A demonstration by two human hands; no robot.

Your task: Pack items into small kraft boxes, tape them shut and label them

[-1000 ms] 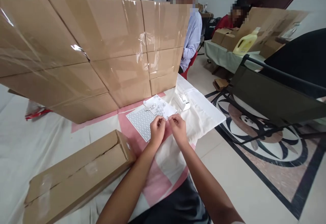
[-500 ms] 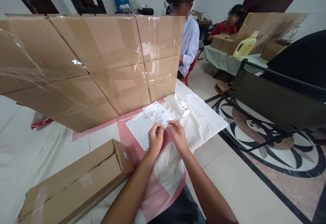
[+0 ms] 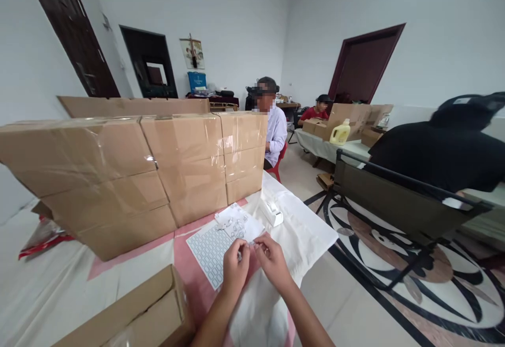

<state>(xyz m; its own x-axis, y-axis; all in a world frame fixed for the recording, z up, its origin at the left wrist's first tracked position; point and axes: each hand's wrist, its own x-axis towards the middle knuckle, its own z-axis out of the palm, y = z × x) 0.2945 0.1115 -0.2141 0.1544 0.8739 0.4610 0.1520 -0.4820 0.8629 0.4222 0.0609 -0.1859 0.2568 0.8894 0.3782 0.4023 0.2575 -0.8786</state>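
Note:
My left hand (image 3: 235,264) and my right hand (image 3: 271,263) are close together over the table's near corner, fingertips pinched and almost meeting. A small, pale thing seems to be between them, too small to name. Just beyond lies a white sheet printed with rows of small rounded boxes (image 3: 203,247). Overlapping it is a white paper with line drawings (image 3: 252,226), with small clear or grey bits on top. A white tape dispenser (image 3: 275,215) rests to the right of the papers.
A wall of taped cardboard boxes (image 3: 197,173) stands behind the papers. Near left is a long cardboard box (image 3: 134,310). A white cloth (image 3: 303,236) covers the table's right corner. Beyond sits a person in a light shirt (image 3: 276,129); a folding chair (image 3: 394,194) stands right.
My view has tipped upward, so the table sits lower and more of the room shows. My right fingers have closed into a pinch and moved nearer my left fingertips.

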